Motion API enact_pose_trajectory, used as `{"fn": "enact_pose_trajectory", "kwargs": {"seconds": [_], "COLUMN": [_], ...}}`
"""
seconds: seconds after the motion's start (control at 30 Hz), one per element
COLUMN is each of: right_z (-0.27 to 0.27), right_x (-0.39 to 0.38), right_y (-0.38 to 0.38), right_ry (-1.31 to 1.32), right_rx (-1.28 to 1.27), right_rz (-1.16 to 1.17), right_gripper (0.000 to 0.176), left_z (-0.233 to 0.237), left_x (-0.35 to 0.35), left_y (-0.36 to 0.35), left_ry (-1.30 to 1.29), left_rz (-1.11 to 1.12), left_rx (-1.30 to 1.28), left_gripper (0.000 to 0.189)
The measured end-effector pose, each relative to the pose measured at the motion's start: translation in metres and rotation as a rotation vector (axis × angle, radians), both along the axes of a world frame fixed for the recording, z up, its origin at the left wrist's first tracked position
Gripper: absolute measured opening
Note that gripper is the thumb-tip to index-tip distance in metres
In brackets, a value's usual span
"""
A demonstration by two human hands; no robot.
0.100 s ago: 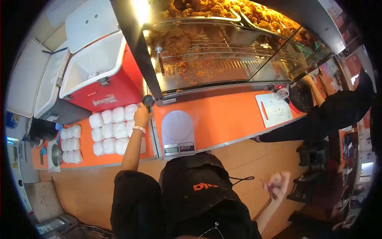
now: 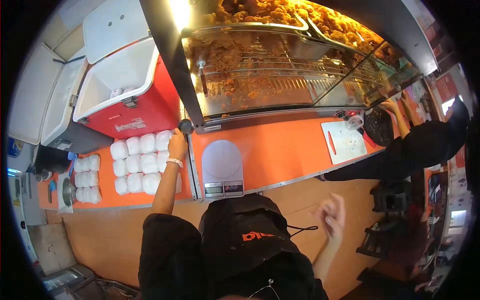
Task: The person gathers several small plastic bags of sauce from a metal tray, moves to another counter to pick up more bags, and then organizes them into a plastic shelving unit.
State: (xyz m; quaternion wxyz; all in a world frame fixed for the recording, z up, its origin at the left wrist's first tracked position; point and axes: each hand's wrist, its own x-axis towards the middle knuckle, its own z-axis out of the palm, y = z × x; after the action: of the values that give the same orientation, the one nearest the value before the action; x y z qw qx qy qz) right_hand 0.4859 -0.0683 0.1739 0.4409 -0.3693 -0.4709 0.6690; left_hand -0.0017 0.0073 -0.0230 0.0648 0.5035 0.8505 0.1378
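My left hand [image 2: 177,145], wearing a wrist band, reaches over the orange counter. Its fingers are closed on a small black round-headed scoop [image 2: 185,126] beside the display case's corner post; the hand hides most of any handle. Just left of that hand, several white wrapped bundles [image 2: 134,163] lie in rows. A kitchen scale [image 2: 221,159] with a round pale plate stands to its right, near the counter's front edge. My right hand [image 2: 331,215], slightly blurred, is raised over the floor. Its fingers are loosely bent and apart, with nothing in them.
A red cooler box [image 2: 135,117] stands open behind the bundles. The glass display case [image 2: 260,95] holds fried food. Rightward lie a white cutting board [image 2: 344,142] and a co-worker's arm [image 2: 395,115]. More bundles [image 2: 87,179] and a metal bowl [image 2: 68,192] sit far left.
My right hand has moved up and to the left, and its fingers have turned. My left hand keeps hold of the black scoop. The whole view has shifted slightly.
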Motion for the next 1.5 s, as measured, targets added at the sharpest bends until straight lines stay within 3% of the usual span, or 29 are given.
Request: {"fn": "enact_pose_trajectory", "kwargs": {"seconds": [0.1, 0.17, 0.3, 0.37, 0.47, 0.53, 0.67, 0.73, 0.8, 0.87, 0.93, 1.0, 1.07, 1.13, 1.3, 1.37, 1.4, 1.43, 1.47, 1.5], "right_z": [-0.047, -0.09, -0.159, -0.18, -0.213, -0.207, -0.2, -0.206, -0.216, -0.254, -0.219, -0.224, -0.224, -0.22, -0.233, -0.231, -0.202, -0.182, -0.18, -0.179], "right_x": [-0.06, -0.088, -0.137, -0.153, -0.17, -0.18, -0.179, -0.179, -0.182, -0.186, -0.187, -0.19, -0.194, -0.201, -0.21, -0.201, -0.189, -0.174, -0.152, -0.128], "right_y": [0.049, 0.075, 0.087, 0.081, 0.075, 0.069, 0.063, 0.063, 0.062, 0.065, 0.069, 0.074, 0.075, 0.08, 0.112, 0.118, 0.112, 0.112, 0.118, 0.128], "right_ry": [-0.15, -0.307, -0.639, -0.611, -0.499, -0.428, -0.42, -0.412, -0.295, -0.261, -0.526, -0.591, -0.646, -0.944, -0.744, -0.65, -0.553, -0.449, -0.45, -0.453], "right_rx": [-0.226, -0.242, -0.262, -0.205, -0.117, -0.106, -0.152, -0.1, -0.053, 0.169, 0.276, 0.253, 0.218, 0.265, 0.192, 0.229, 0.024, -0.174, -0.154, -0.136], "right_rz": [0.157, 0.379, 0.551, 0.519, 0.436, 0.379, 0.334, 0.289, 0.314, 0.329, 0.321, 0.317, 0.345, 0.233, 0.42, 0.438, 0.407, 0.373, 0.328, 0.282], "right_gripper": [0.048, 0.044, 0.045, 0.046, 0.05, 0.052, 0.055, 0.054, 0.053, 0.058, 0.059, 0.064, 0.069, 0.07, 0.081, 0.082, 0.083, 0.083, 0.084, 0.085], "left_z": [-0.005, 0.007, 0.05, 0.064, 0.044, 0.043, 0.036, 0.032, 0.042, 0.032, 0.004, -0.028, -0.04, -0.035, -0.025, -0.016, -0.016, -0.016, -0.014, 0.012], "left_x": [-0.012, -0.011, 0.041, 0.076, 0.104, 0.116, 0.125, 0.123, 0.115, 0.105, 0.088, 0.092, 0.095, 0.095, 0.087, 0.09, 0.092, 0.095, 0.104, 0.125], "left_y": [-0.006, -0.034, -0.075, -0.076, -0.056, -0.046, -0.05, -0.06, -0.065, -0.07, -0.071, -0.074, -0.074, -0.065, -0.054, -0.054, -0.057, -0.059, -0.059, -0.057], "left_ry": [0.028, -0.302, -0.537, -0.616, -0.631, -0.791, -0.754, -0.622, -0.533, -0.338, -0.532, -0.669, -0.805, -0.908, -0.83, -0.847, -0.846, -0.55, -0.259, -0.308], "left_rz": [0.045, -0.085, 0.034, -0.1, -0.184, -0.086, -0.078, -0.064, 0.012, -0.039, -0.047, -0.073, -0.063, -0.04, -0.06, 0.057, 0.039, -0.01, -0.055, -0.094], "left_rx": [0.03, 0.058, -0.015, 0.042, 0.122, -0.054, -0.104, 0.183, 0.128, 0.362, 0.231, 0.312, 0.377, 0.306, 0.286, 0.298, 0.299, 0.388, 0.47, 0.562], "left_gripper": [0.033, 0.024, 0.019, 0.024, 0.027, 0.028, 0.03, 0.033, 0.037, 0.041, 0.052, 0.057, 0.063, 0.067, 0.07, 0.074, 0.074, 0.074, 0.075, 0.073]}}
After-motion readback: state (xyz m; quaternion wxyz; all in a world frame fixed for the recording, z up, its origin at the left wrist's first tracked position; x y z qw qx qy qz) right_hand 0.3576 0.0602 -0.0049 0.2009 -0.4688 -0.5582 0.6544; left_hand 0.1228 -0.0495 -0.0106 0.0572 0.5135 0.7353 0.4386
